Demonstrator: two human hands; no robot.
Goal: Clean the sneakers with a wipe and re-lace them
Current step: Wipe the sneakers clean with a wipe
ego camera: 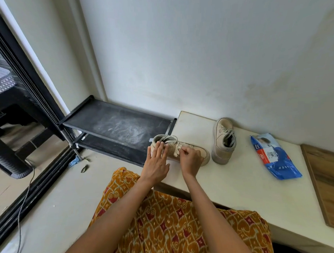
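Note:
A beige sneaker point(202, 150) lies at the left end of the white table point(240, 180), toe to the right. My left hand point(156, 160) rests with straight fingers on its heel side. My right hand point(190, 158) pinches its cream lace point(177, 147) over the tongue. The second beige sneaker point(222, 141) stands further right, laced, toe toward the wall. A blue pack of wipes point(275, 157) lies flat to the right of it.
A black, dusty shoe rack point(115, 126) stands left of the table against the wall. A wooden board point(327, 181) lies at the table's right end. A grey cable point(23, 203) runs along the floor by the dark door frame.

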